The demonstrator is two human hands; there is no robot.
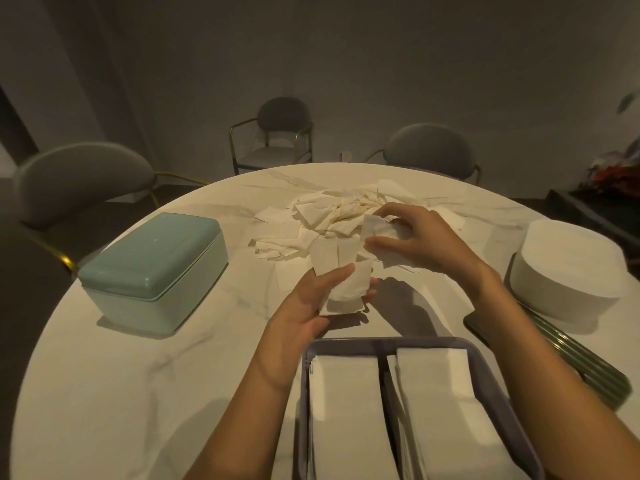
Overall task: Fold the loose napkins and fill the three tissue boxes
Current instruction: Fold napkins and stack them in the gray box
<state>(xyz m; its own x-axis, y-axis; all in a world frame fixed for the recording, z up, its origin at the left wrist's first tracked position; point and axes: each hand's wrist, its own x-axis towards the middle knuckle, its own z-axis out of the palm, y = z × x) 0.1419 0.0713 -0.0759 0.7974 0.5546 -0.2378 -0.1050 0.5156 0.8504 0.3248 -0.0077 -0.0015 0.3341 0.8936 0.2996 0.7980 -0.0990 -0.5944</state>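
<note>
Napkins (332, 216) still lie heaped mid-surface, so we judge much remains: our left hand (311, 303) grips a folded stack (341, 282), our right hand (412, 237) pinches another napkin (375, 226), and the near purple box (512, 403) looks filled.

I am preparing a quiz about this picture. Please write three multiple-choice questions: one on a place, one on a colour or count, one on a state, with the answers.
1. Where is the pile of loose napkins?
A. on the table beyond the hands
B. on a chair
C. inside the purple box

2. What colour is the closed box on the left?
A. red
B. pale green
C. black

3. What is the left hand doing?
A. resting flat on the table
B. lifting a lid
C. holding a small stack of folded napkins

Answers:
1 A, the pile lies on the marble table behind both hands.
2 B, its lid and walls are mint green.
3 C, thumb and fingers grip the stack.
</note>
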